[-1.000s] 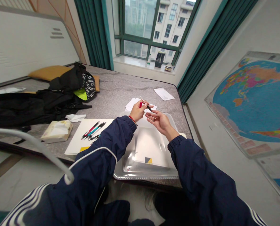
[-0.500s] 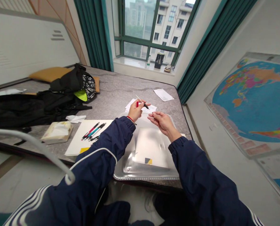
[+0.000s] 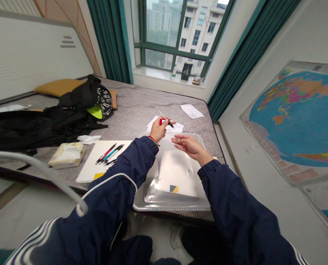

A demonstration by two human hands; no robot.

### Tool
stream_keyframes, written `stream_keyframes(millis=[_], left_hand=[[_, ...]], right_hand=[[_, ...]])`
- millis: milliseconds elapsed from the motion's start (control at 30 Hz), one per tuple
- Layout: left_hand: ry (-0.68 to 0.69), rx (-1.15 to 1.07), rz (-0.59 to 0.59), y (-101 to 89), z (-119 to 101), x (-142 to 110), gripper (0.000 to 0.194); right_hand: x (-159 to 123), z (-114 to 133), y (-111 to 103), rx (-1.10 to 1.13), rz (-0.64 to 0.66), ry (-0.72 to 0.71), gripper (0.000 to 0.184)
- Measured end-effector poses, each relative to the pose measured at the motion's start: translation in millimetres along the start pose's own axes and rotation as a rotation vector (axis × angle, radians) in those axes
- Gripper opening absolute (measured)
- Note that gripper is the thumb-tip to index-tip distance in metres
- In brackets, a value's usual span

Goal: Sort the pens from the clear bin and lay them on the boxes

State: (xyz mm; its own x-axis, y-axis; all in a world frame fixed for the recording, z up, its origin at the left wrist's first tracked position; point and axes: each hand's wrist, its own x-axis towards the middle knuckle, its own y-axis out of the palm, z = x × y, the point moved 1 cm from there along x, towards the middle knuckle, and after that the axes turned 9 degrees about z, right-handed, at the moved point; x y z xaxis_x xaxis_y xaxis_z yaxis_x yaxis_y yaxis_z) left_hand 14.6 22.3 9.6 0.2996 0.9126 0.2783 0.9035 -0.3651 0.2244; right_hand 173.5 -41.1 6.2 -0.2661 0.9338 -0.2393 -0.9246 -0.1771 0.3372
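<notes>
My left hand (image 3: 159,129) is closed around pen parts: a short red piece (image 3: 161,122), a black piece (image 3: 171,124) pointing right, and a thin white stick like a refill (image 3: 162,115) rising to the upper left. To its right, my right hand (image 3: 190,145) hovers with fingers stretched out, holding nothing I can see. Both hands are above a clear plastic tray (image 3: 171,208), in which a white notebook or card (image 3: 177,173) with a grey-and-yellow corner mark lies. White paper slips (image 3: 177,127) lie behind the hands.
Several pens (image 3: 110,153) rest on a white pad (image 3: 89,169) left of the tray. Farther left are a tissue pack (image 3: 67,155) and a black bag (image 3: 37,125). A paper sheet (image 3: 192,111) lies at the back right. A white cable (image 3: 42,169) crosses the left foreground.
My right hand has shifted slightly left and down, and its fingers look straighter. The left hand stays in place with the pen parts.
</notes>
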Motion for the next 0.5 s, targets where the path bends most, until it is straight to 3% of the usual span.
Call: stream_keyframes(millis=[133,333,500], left_hand=[[0.017,-0.007,0.015,-1.5,2.2,0.6,0.03],[-0.005,-0.013,0.061,-1.1,3.4,0.7,0.032],[-0.016,-0.032,0.094,0.1,3.2,0.2,0.034]], right_hand=[[-0.2,-0.1,-1.6,-0.04,0.029,-0.082,0.019],[4.5,1.5,-0.8,-0.02,-0.047,-0.224,0.011],[6.6,-0.2,1.4,-0.046,-0.095,-0.249,0.022]])
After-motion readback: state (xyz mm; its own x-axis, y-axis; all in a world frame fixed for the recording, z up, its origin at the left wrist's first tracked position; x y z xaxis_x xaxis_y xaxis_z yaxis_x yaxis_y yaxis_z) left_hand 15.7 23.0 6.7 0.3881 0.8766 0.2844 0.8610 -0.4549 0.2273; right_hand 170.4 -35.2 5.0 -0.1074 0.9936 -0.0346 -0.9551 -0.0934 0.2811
